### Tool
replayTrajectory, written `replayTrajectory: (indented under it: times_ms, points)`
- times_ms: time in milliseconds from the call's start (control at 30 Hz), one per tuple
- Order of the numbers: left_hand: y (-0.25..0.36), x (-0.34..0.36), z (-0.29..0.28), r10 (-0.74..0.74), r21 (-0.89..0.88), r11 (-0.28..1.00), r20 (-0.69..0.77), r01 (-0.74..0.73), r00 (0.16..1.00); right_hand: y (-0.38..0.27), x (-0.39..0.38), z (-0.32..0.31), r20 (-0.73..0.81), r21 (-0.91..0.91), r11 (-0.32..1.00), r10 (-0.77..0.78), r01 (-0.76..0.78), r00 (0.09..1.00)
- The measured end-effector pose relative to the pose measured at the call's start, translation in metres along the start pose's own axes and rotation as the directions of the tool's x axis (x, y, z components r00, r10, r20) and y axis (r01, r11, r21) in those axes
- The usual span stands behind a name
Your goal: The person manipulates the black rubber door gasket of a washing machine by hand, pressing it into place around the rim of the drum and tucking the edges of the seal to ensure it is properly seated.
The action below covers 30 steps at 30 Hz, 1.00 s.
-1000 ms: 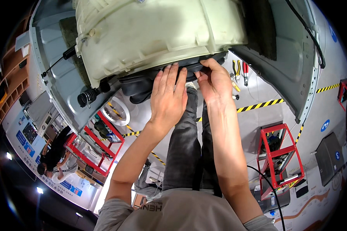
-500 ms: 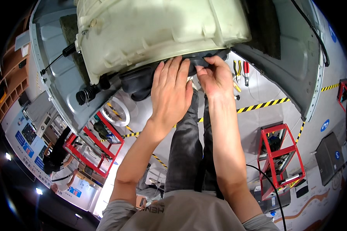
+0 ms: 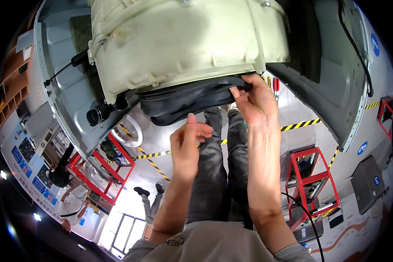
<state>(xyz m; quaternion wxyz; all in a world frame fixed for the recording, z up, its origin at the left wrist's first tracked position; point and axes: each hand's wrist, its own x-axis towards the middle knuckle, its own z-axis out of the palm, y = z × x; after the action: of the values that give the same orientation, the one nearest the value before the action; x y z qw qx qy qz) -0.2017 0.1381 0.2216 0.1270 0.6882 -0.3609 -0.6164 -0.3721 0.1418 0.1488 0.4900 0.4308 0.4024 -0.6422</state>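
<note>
A dark rubber door gasket hangs in folds along the lower rim of a cream plastic washing-machine tub. My right hand pinches the gasket's right end between thumb and fingers, close under the tub's edge. Below the gasket, apart from it, my left hand holds nothing; its thumb points up and its fingers are loosely bent and apart. The gasket's far side is hidden behind the tub rim.
Grey sheet-metal cabinet walls flank the tub, with a black corrugated hose at left. Red-handled pliers lie on the floor. Red frames stand on both sides, a white ring lies left, and another person is at far left.
My left hand has come off the gasket and dropped toward me. My right hand, still on the gasket, sits slightly lower and further right in view. More of the gasket shows.
</note>
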Motion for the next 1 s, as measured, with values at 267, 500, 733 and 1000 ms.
replayTrajectory:
  times_ms: [267, 500, 733, 1000]
  points:
    - [0.02, 0.034, -0.027, -0.018, -0.181, 0.984, -0.073, 0.005, 0.997, 0.001, -0.02, -0.002, -0.025, -0.078, 0.997, -0.016, 0.014, 1.0]
    - [-0.001, 0.007, -0.024, 0.04, -0.203, 0.978, 0.023, -0.034, 0.999, 0.004, -0.041, -0.033, 0.049, -0.101, 0.99, -0.094, 0.099, 0.994]
    - [-0.059, 0.003, -0.033, -0.216, -0.623, 0.706, 0.261, 0.335, 0.941, 0.032, -0.089, -0.024, 0.359, -0.812, 0.186, -0.588, 0.553, 0.725]
    - [-0.06, 0.051, -0.011, 0.159, -0.896, 0.222, 0.421, 0.383, 0.893, 0.045, -0.051, -0.003, 0.921, -0.386, -0.656, -0.233, 0.649, 0.312]
